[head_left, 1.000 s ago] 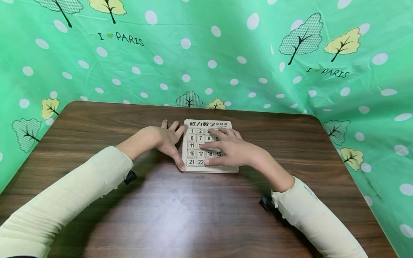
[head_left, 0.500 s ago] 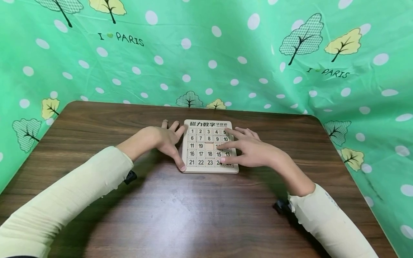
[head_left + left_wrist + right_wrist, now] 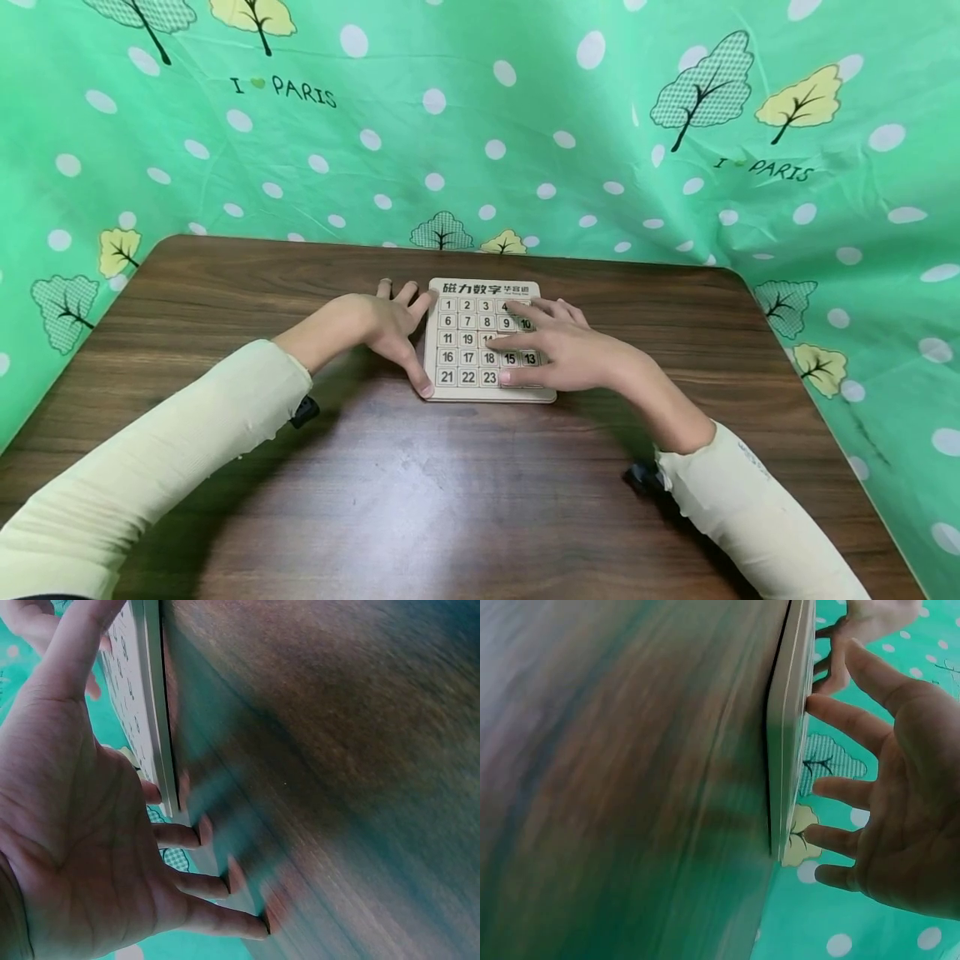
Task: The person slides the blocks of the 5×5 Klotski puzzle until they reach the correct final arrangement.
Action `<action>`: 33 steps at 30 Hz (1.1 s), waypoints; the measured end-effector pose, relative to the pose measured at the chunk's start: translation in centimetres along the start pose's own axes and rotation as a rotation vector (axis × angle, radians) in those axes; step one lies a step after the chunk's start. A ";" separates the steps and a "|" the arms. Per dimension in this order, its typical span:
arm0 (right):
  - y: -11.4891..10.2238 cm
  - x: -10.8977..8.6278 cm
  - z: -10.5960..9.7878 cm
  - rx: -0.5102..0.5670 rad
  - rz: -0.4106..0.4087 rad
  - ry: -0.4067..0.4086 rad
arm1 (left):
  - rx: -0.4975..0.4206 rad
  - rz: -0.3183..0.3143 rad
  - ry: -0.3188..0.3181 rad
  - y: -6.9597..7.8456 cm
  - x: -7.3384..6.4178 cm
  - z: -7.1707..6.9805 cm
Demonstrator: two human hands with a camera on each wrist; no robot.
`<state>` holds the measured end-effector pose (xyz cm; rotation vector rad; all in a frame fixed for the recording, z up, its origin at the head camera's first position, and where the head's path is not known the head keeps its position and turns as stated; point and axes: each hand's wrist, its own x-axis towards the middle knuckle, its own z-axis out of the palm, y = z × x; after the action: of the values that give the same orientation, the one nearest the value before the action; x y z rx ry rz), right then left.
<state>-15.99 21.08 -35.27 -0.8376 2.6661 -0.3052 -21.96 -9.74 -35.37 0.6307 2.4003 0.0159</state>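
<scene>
A pale sliding number puzzle [image 3: 468, 393] lies flat on the table, with black numbered tiles in rows and printed characters along its top. My left hand [image 3: 378, 325] is spread at its left side, thumb at the lower left corner and index finger near the upper left. Its other fingertips touch the table in the left wrist view. My right hand [image 3: 573, 350] reaches over the puzzle's right part, fingers extended and apart. Its index fingertip rests on the 14 tile [image 3: 487, 337] in the middle row, and the hand hides tiles at the right. In the right wrist view that index finger [image 3: 847, 720] meets the board's top face.
The brown wood-grain table [image 3: 390, 492] extends around the puzzle. A green dotted cloth [image 3: 480, 108] printed with trees hangs behind and beside it. Light sleeves cover both forearms, with a dark device [image 3: 643, 479] under the right wrist.
The right hand first shifted right, then back left. The 14 tile has slid left into the gap in the middle row under the index finger. The left hand has stayed in place.
</scene>
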 end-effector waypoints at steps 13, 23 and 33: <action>2.6 -2.8 -1.0 0.045 0.092 0.017 | -0.007 0.000 -0.007 0.3 -0.2 -0.1; 1.2 -1.4 -0.5 0.036 0.044 -0.017 | -0.013 -0.010 -0.011 0.0 -0.1 -0.1; 1.4 -2.8 -1.0 0.080 0.041 0.014 | -0.021 -0.009 -0.011 0.1 -0.2 -0.2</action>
<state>-14.91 23.91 -34.12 -0.7583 2.6604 -0.4062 -21.87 -9.74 -35.10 0.6089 2.3894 0.0331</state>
